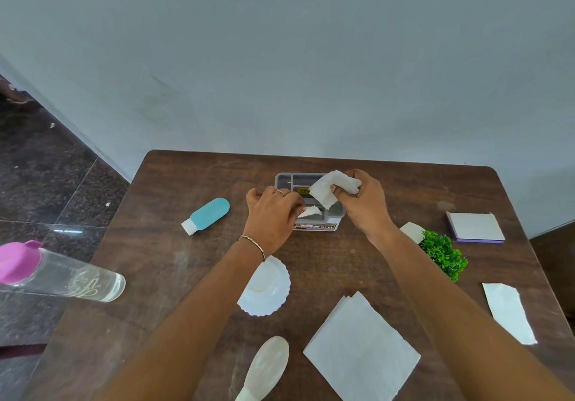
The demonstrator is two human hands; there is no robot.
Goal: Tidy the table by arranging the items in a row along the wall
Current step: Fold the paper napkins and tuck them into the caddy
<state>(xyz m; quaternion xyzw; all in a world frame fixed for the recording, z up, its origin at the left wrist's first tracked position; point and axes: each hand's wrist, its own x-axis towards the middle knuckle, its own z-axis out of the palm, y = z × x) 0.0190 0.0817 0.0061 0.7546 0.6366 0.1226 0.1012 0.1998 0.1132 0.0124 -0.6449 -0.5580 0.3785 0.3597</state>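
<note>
A grey compartment organizer box (287, 180) stands near the back middle of the brown table (174, 276). My right hand (365, 204) grips a crumpled white tissue (326, 190) over the box. My left hand (273, 213) pinches a small white paper scrap (309, 212) at the box's front left. On the table lie a teal bottle (207, 215), a scalloped white bowl (266, 288), a stack of white napkins (362, 351), a pale spoon-shaped piece (266, 366), a green plant in a white pot (443, 252), a purple-edged notepad (474, 227) and a white paper piece (508, 312).
A clear water bottle with a pink cap (59, 273) lies over the table's left edge. The pale wall (311, 73) runs along the table's far edge, with a bare strip of tabletop in front of it. Dark tiled floor (46, 182) lies to the left.
</note>
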